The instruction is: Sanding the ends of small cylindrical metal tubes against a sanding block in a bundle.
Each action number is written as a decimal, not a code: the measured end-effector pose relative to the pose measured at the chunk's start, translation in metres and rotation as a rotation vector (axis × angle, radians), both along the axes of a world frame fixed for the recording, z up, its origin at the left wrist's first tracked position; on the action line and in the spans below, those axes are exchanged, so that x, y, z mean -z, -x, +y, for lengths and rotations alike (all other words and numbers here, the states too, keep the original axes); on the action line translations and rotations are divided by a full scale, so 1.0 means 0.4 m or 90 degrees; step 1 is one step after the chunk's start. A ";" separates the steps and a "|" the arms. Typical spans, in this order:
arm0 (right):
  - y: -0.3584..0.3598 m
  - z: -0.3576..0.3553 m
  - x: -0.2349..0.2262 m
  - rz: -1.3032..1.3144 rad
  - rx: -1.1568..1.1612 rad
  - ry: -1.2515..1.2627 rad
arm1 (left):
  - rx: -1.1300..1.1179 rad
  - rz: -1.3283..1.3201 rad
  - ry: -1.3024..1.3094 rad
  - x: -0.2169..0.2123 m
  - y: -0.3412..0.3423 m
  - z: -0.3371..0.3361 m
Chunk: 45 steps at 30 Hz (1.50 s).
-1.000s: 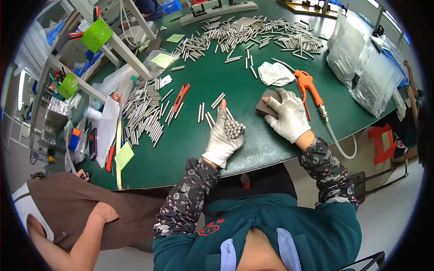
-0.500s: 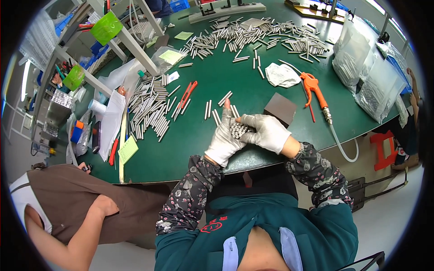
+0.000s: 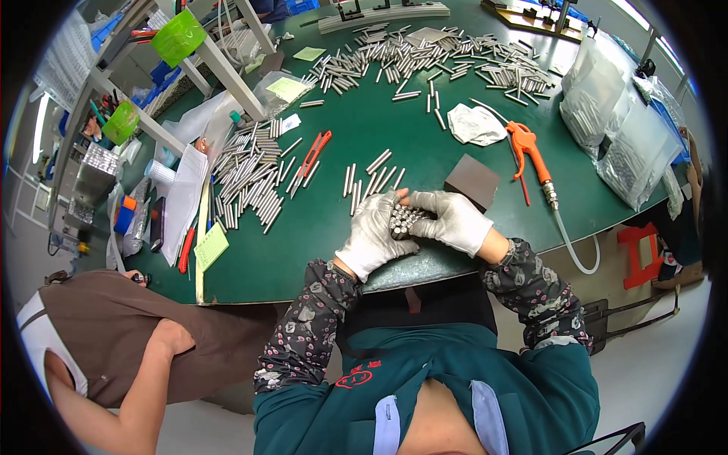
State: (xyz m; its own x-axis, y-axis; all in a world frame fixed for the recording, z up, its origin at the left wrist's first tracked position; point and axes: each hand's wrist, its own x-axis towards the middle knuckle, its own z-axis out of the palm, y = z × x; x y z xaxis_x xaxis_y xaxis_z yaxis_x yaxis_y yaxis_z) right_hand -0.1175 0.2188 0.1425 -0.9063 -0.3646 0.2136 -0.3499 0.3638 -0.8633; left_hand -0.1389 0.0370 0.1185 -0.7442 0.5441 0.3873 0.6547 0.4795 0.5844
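A tight bundle of short metal rods (image 3: pixel 406 220) is clasped between my two gloved hands, their round ends facing up. My left hand (image 3: pixel 374 235), in a white glove with bare fingertips, curls round the bundle's left side. From the right, my right hand (image 3: pixel 455 224) wraps it in a matching glove, its fingers meeting the left ones at the far side. Just beyond my left hand, several loose rods (image 3: pixel 371 180) lie on the green table (image 3: pixel 364 136). A dark square block (image 3: pixel 472 182) sits beside my right hand.
Rod piles lie at the left (image 3: pixel 250 174) and far side (image 3: pixel 425 57). A red utility knife (image 3: pixel 314 155), white cloth (image 3: pixel 476 124) and orange air gun (image 3: pixel 528 152) rest on the table. Filled plastic bags (image 3: pixel 607 98) stand right. A person's arm (image 3: pixel 155 371) shows at lower left.
My left thumb, upright before, has folded down toward the bundle, and the left hand now curls round it. Both hands stay in nearly the same place.
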 end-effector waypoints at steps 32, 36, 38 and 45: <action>-0.012 -0.047 -0.089 0.335 0.087 -0.247 | 0.068 -0.290 -0.294 0.031 0.010 0.027; 0.009 -0.070 -0.090 0.348 0.007 -0.395 | 0.076 -0.157 -0.247 0.037 0.017 0.025; 0.016 -0.070 -0.094 0.354 -0.012 -0.422 | 0.058 -0.160 -0.215 0.029 0.017 0.025; 0.033 -0.087 -0.114 0.439 -0.062 -0.527 | 0.004 -0.044 -0.138 0.022 0.010 0.026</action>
State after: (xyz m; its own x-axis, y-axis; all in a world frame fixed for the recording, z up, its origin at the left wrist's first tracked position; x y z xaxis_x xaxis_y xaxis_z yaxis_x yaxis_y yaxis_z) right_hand -0.1309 0.1839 0.1880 -0.6447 -0.6936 0.3213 -0.7248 0.6883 0.0314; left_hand -0.1431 0.0475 0.1096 -0.7704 0.4584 0.4431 0.6114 0.3343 0.7172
